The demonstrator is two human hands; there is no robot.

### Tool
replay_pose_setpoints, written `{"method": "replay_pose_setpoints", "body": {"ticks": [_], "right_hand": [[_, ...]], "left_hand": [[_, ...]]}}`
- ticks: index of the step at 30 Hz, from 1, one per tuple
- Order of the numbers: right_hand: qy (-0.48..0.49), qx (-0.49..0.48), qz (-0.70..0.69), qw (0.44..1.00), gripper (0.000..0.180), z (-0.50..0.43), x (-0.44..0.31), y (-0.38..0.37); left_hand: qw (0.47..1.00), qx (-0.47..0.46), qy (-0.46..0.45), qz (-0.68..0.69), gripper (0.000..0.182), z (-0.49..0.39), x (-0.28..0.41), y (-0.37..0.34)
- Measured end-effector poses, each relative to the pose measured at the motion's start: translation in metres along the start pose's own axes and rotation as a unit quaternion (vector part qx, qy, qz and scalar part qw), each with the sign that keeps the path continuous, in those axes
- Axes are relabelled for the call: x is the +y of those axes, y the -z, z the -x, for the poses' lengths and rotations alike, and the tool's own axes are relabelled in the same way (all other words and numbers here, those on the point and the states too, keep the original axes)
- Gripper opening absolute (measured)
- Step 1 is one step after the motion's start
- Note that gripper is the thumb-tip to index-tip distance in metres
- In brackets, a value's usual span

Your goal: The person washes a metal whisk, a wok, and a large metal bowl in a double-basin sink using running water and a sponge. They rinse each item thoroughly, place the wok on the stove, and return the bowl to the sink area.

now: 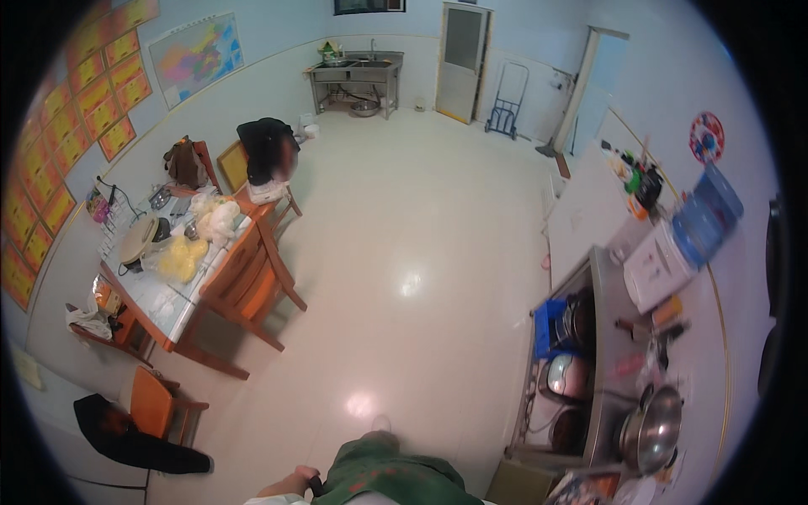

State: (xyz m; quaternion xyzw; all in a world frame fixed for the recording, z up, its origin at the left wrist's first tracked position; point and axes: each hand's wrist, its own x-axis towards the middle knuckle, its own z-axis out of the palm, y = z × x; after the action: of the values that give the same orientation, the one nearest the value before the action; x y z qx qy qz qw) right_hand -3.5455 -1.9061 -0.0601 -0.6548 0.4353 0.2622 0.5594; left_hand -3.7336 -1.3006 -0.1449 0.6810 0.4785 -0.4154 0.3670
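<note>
My left hand (305, 473) is low in the view, at the left side of my green apron (391, 470). A small dark object (316, 485) shows right at its fingers; whether the hand grips it is unclear. My right hand is out of view. Before me stretches the pale, glossy floor (410, 240). On the left a wooden table (165, 309) bears plastic bags with yellow contents (183, 257), white bags (218, 221) and a round lidded appliance (139, 240). On the right, a steel counter (606, 353) holds a large steel pot (653, 429).
One person (268, 151) sits beyond the table; another (120, 435), in black, sits at lower left, a leg stretched out. A wooden chair (252, 284) juts from the table. Under the counter is a blue crate (548, 328). A water dispenser (659, 268), folding hand truck (507, 104) and steel sink (372, 65) stand farther off.
</note>
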Motion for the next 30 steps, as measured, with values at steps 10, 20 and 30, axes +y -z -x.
{"method": "replay_pose_setpoints", "body": {"ticks": [10, 20, 30], "right_hand": [[-0.093, -0.079, -0.065, 0.99, 0.05, -0.103, -0.132, -0.06], [-0.089, 0.012, -0.027, 0.996, 0.013, -0.377, -0.656, -0.316], [0.143, -0.06, 0.104, 0.982, 0.021, -0.484, -1.093, -0.548]], "left_hand": [[0.904, 0.127, -0.36, 0.192, 0.02, -0.083, 0.487, 0.22], [0.964, 0.083, -0.002, 0.254, 0.017, -0.115, 0.654, 0.352], [0.948, -0.054, -0.136, -0.281, 0.024, -0.279, 0.881, 0.483]]}}
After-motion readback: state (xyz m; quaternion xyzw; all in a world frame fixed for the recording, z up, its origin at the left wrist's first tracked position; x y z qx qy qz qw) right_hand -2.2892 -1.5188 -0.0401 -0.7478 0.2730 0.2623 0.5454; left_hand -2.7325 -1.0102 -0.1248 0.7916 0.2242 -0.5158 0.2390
